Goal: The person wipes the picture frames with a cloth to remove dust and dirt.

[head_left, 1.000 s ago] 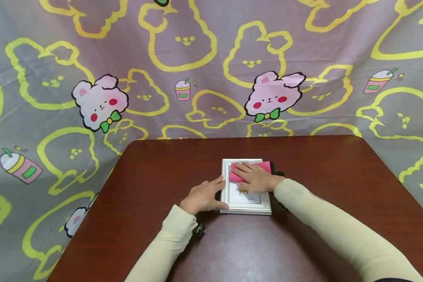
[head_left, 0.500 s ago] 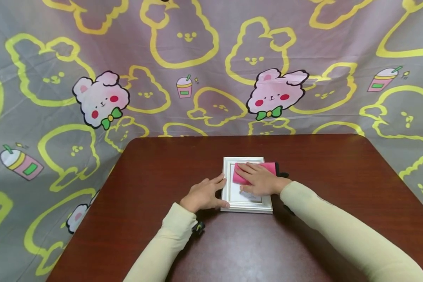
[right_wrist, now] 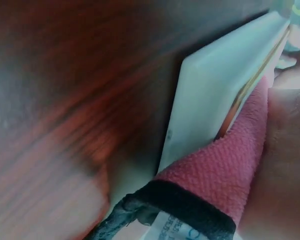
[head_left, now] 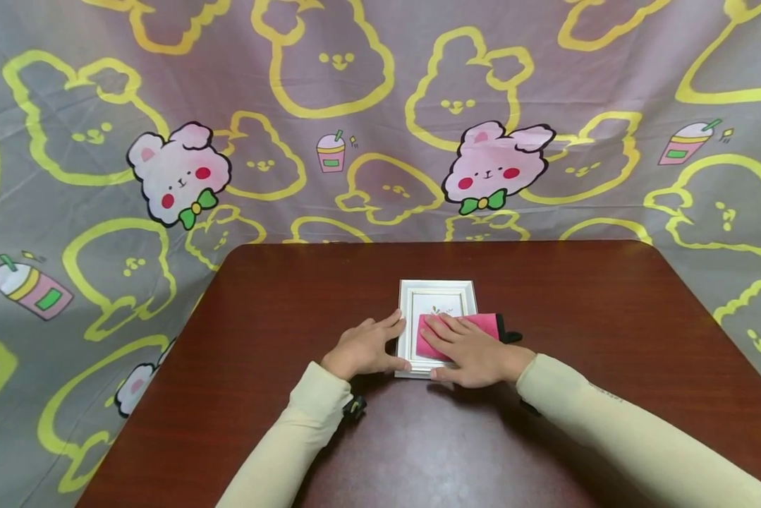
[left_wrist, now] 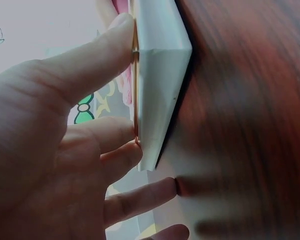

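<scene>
A white picture frame point(head_left: 406, 300) with a thin gold inner line lies flat on the table. My left hand point(head_left: 366, 347) rests against its left side, fingers spread; in the left wrist view, the thumb and two fingertips touch the edge of the frame point(left_wrist: 162, 75). Under my right hand point(head_left: 472, 354), a pink cloth point(head_left: 489, 324) with a black border and loop covers the lower part of the picture. That hand lies flat with extended fingers, pressing on the cloth. In the right wrist view, the cloth point(right_wrist: 215, 170) drapes over the frame's side point(right_wrist: 205, 95).
The dark reddish-brown wooden table point(head_left: 291, 296) extends around the frame on all sides. Behind it hangs a grey-pink curtain point(head_left: 367, 99) printed with yellow outlines and cartoon bunnies. A small black device point(head_left: 355, 407) sits at the left wrist.
My right hand and the pink cloth have slid down the picture towards me, uncovering its upper part. The left hand stays at the frame's left side.
</scene>
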{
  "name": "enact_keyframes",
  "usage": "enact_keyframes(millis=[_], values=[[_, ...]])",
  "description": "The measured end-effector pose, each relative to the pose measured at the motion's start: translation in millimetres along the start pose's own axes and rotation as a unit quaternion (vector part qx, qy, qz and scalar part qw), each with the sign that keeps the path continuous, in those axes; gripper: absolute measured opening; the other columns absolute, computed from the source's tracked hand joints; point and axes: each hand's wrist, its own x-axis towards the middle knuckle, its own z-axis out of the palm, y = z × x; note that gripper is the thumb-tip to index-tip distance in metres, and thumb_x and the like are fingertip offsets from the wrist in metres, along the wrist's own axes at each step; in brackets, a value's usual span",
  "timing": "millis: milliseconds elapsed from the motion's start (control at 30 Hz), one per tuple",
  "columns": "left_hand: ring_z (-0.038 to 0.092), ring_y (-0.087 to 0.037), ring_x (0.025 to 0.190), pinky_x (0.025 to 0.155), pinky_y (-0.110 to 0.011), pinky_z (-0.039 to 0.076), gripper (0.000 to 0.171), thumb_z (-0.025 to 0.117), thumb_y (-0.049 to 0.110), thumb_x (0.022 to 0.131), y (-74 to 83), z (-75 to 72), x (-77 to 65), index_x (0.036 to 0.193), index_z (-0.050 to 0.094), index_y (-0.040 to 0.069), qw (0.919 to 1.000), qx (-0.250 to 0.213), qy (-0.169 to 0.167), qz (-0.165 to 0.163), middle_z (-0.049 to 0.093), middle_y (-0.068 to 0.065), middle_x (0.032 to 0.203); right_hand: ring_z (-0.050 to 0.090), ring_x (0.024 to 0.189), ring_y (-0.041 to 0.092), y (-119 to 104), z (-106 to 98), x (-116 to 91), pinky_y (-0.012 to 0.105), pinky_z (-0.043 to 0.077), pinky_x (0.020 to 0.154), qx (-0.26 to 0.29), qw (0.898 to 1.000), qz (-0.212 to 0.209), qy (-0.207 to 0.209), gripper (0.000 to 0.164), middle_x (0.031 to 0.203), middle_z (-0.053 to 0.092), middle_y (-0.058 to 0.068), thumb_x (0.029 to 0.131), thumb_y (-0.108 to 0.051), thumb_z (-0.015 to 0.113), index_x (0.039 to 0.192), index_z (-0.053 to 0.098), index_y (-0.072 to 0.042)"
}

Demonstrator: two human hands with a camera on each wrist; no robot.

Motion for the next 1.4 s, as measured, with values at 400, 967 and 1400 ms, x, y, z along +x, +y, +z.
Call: enact_keyframes(millis=[400,967,1400], values=[[0.043,-0.030,0.140,0.100,-0.050,0.048,0.086,0.072,0.057,0.083,1.0,-1.0,-0.6,0.154,0.037,0.025,1.0000,-0.008,-0.002,0.003,0.025,0.009,0.165,0.013,0.151,0.050,-6.2,2.2,-3.1,0.065,0.014,0.119,0.014,1.000,-0.016,0.007,0.082,0.165,0.017,0.023,0.096,-0.053,0.053,0.155,0.027,-0.002],[0.044,-0.033,0.140,0.100,-0.051,0.049,0.085,0.071,0.056,0.085,2.5,-3.5,-0.1,0.155,0.035,0.025,0.9999,0.004,-0.009,0.008,0.024,0.004,0.166,0.008,0.153,0.046,8.5,-15.8,27.0,0.062,0.010,0.122,0.012,0.998,0.024,-0.050,0.080,0.167,0.012,0.018,0.098,-0.049,0.048,0.159,0.018,-0.006],[0.043,-0.029,0.139,0.100,-0.049,0.048,0.084,0.070,0.057,0.085,1.1,-5.5,-0.6,0.155,0.035,0.025,0.9998,0.004,-0.016,0.010,0.023,0.005,0.166,0.006,0.154,0.045,35.9,-17.4,54.7,0.060,0.008,0.123,-0.008,0.998,0.057,-0.027,0.080,0.168,0.009,0.015,0.098,-0.048,0.048,0.160,0.015,-0.009]])
